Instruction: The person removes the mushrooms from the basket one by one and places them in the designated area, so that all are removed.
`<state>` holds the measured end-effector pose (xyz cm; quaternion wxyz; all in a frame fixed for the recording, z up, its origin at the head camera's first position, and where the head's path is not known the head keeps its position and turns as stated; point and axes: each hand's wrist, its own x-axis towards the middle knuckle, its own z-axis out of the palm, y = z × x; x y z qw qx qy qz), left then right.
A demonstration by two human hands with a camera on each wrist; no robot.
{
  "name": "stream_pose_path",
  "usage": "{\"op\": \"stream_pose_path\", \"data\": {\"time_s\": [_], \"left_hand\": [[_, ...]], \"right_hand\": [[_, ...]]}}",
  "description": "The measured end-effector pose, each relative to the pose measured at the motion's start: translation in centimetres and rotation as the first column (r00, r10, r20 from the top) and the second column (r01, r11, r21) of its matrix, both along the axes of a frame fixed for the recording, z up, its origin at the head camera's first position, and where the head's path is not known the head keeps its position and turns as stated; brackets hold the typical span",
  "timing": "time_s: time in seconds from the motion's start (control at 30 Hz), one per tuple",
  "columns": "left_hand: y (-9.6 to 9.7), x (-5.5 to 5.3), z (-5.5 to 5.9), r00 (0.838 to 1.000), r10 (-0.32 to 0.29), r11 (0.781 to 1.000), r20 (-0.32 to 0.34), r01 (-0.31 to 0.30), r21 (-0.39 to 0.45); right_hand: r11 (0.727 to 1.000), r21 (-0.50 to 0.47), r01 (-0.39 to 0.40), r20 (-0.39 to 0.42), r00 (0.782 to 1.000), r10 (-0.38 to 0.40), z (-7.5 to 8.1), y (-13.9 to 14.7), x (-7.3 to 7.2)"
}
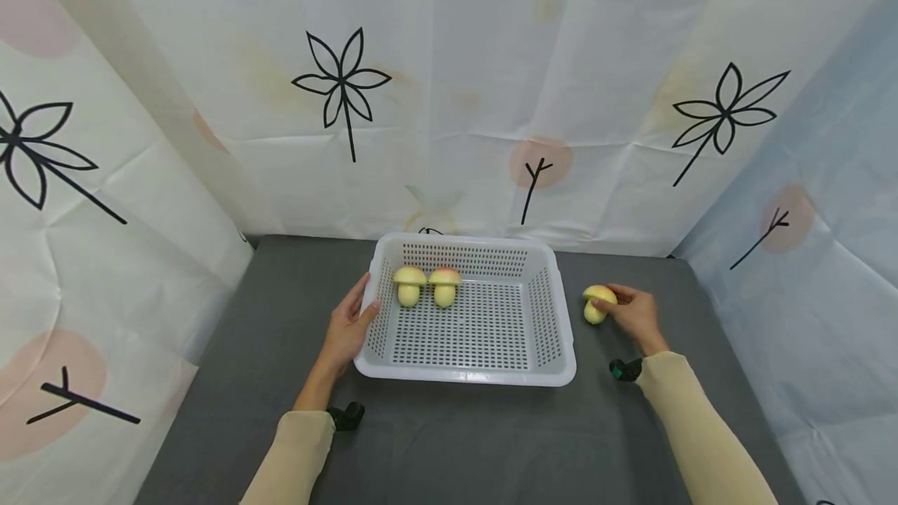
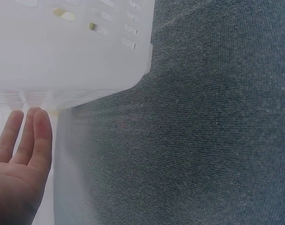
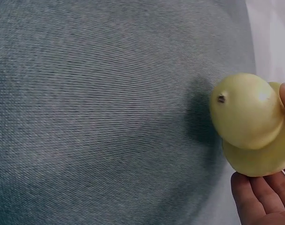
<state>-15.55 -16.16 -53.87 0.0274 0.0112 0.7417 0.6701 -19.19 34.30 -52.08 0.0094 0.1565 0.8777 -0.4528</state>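
Note:
A white plastic basket (image 1: 463, 375) with slotted walls sits in the middle of the table. My left hand (image 1: 347, 327) holds its left rim, the thumb across the edge and the other fingers along the outer wall; in the left wrist view those fingers (image 2: 41, 136) reach up to the basket side, nearly straight. To the right of the basket, my right hand (image 1: 637, 318) grips a pale yellow mushroom (image 1: 595, 314) by its cap and stem. The right wrist view shows this mushroom (image 3: 245, 112) stem end first, thumb on one side and fingers under the cap.
Two similar mushrooms, one yellow (image 1: 409, 287) and one with a reddish cap top (image 1: 445, 287), lie side by side in the basket's back left part. A dark grey cloth (image 1: 449, 443) covers the table. Patterned white curtains (image 1: 463, 100) enclose the back and sides.

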Motion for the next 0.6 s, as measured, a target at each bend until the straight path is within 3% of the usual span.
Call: {"op": "stream_pose_path", "data": {"time_s": [0.27,0.6], "left_hand": [[-0.04,0.01,-0.01,1.000,0.001,1.000,-0.006,-0.001,-0.007],[-0.17,0.02,0.06,1.000,0.000,1.000,0.014,0.000,0.000]], "right_hand": [[1.000,0.010,-0.003,-0.031,0.999,0.004,-0.50,-0.27,0.21],[1.000,0.013,-0.007,-0.012,1.000,0.007,-0.43,-0.36,0.38]]}}
